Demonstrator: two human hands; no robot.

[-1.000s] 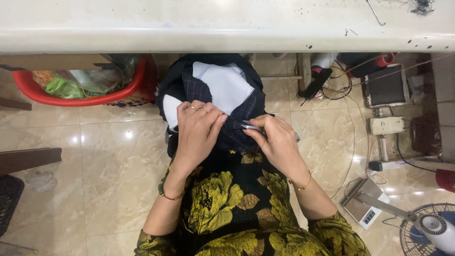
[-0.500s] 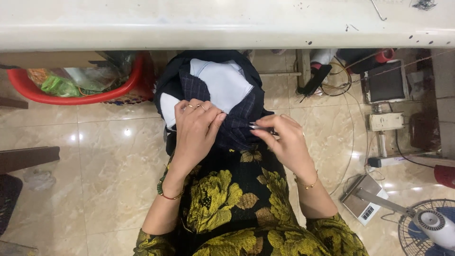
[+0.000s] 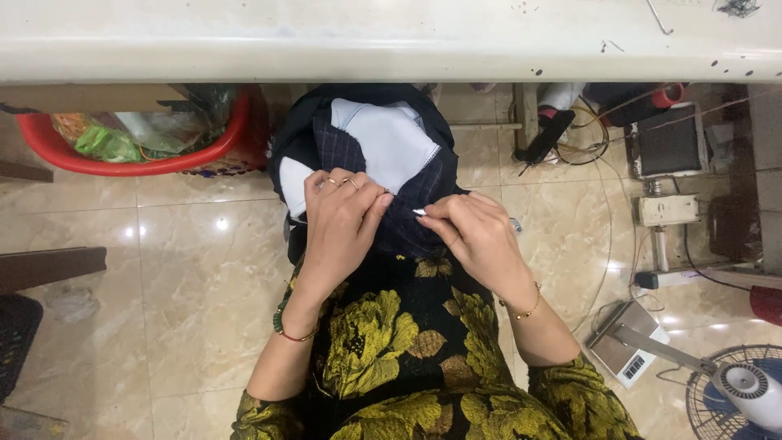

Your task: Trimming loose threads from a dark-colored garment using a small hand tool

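Seen from above, a person sits with a lap covered by a black dress patterned with large yellow-green flowers [image 3: 383,350], filling the view at six o'clock. Both forearms rise from there toward the centre.

The left hand [image 3: 338,224], wearing rings and a thin red bracelet, lies flat with fingers curled over a dark checked garment [image 3: 407,200] bunched on the lap just above centre. It presses down on the cloth, seemingly to keep the fabric taut and steady.

The right hand [image 3: 476,236], with a fine gold bracelet at the wrist, sits just beside it at three o'clock of the cloth. Its thumb and forefinger are pinched together on a small silvery tool [image 3: 420,212], whose tip points at the dark fabric near the left fingertips. What kind of tool it is cannot be told; the close pinch suggests fine work at a seam.

Further up, the garment opens to show a pale lining [image 3: 391,143], turned outward.

Beyond, at eleven o'clock, a red basin [image 3: 236,147] of scraps rests on the glossy tiled floor [image 3: 163,269]. At two o'clock are cables and a small grey box [image 3: 668,210]. At four o'clock sit a small scale [image 3: 627,354] and a fan [image 3: 737,391]. Across twelve o'clock runs the edge of a white worktable [image 3: 391,57].
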